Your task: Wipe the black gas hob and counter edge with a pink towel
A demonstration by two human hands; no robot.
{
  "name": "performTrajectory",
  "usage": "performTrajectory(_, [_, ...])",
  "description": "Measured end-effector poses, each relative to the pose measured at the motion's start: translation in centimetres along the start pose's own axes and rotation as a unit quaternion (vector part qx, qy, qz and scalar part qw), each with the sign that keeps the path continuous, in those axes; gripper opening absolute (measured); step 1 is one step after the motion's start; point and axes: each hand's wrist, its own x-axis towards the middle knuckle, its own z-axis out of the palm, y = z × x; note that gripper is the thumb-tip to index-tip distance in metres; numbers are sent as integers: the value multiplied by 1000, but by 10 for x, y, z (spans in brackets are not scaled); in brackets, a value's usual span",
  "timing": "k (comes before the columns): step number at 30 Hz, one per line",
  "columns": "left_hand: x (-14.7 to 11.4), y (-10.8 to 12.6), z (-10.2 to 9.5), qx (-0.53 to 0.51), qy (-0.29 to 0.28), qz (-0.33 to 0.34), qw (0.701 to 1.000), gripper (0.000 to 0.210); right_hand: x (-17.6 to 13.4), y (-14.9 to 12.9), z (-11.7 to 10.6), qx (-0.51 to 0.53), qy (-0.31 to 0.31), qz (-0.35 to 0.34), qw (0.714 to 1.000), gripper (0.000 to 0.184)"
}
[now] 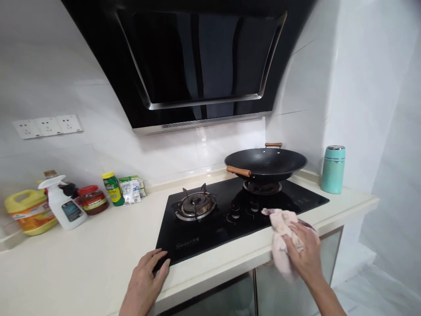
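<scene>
My right hand grips a pale pink cloth at the front right edge of the black glass gas stove. Part of the cloth lies over the stove's edge and part hangs down past the counter front. Fingers spread, my left hand rests on the counter with its fingertips at the stove's front left corner. Between the hands, toward the back, are two control knobs. A bare burner is on the left, and a black wok with wooden handles sits over the right burner.
A mint-green flask stands on the counter right of the stove. At the back left are a white spray bottle, a yellow jug, a red-lidded jar, a green bottle and packets. A black range hood overhangs the stove.
</scene>
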Motion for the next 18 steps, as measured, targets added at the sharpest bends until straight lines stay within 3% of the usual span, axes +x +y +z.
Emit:
performTrajectory(3, [-1,0,2,1,0,-4,1000,39,4,4,1,16,80,93,992,54])
performTrajectory(8, [-3,-1,5,12,2,-6,1000,41,-10,-32,22,83,169,273,943,72])
performTrajectory(15, [-1,2,2,16,0,9,1000,40,-60,-98,55,204,144,466,849,93])
performTrajectory(16, [-2,2,2,15,-1,9,1000,40,-71,-106,60,214,141,471,844,94])
performTrajectory(18, [-2,3,2,14,-4,4,1000,39,-89,-116,67,223,110,413,876,92])
